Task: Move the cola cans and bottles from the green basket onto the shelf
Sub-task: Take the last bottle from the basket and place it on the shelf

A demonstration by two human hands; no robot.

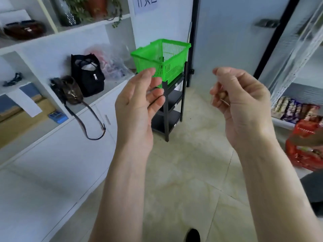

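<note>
Big items first: white cabinet unit [57,154] runs down our left side, tiled floor [183,172] in the middle, metal shelf [295,70] on our right with snack packets [297,110] on a lower level and red packets [304,151] below them. Frosted door [227,41] straight ahead with a dark handle [266,23].

Green basket [161,58] sits on top of a small black rack [170,105] ahead of us, between cabinet and door. Its long axis runs from near-left to far-right, one corner pointing toward us, open side up. Through the mesh walls we can't make out any cans or bottles; inside is not resolvable from this angle.

On the cabinet counter: black bag [87,75], upright; brown bag [70,91] just beside it, strap hanging over the counter edge; clear plastic bag [111,63] behind; blue item [58,117] nearer us. Plants [87,9] on the upper shelf.

Both our arms are raised in front of us, well apart. Left hand [138,103]: fingers loosely bent, palm facing right, holding nothing; it overlaps the basket's near corner in view, contact not confirmable. Right hand [243,103]: fingers curled in toward the palm, nothing visible in it.
</note>
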